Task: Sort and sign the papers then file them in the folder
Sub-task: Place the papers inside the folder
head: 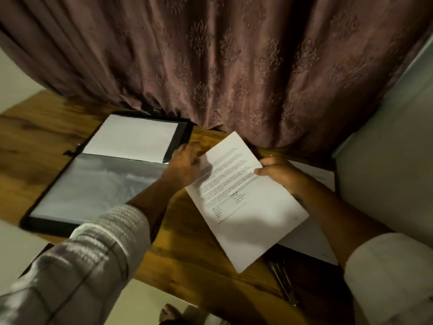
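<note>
A printed sheet of paper [243, 200] is held tilted above the wooden table [187, 254]. My right hand [281, 173] pinches its right edge with thumb on top. My left hand [185, 160] touches the sheet's upper left edge, fingers spread. To the left lies an open black folder [46, 221] with clear plastic sleeves; its far sleeve holds a white sheet [133, 137], its near sleeve looks glossy. More white papers [311, 240] lie under the held sheet at the right. A pen [283, 281] lies near the table's front edge.
A brown patterned curtain [222, 66] hangs right behind the table and touches its far edge. A pale wall [386, 160] stands at the right. The floor and a foot [169, 313] show below the table's near edge.
</note>
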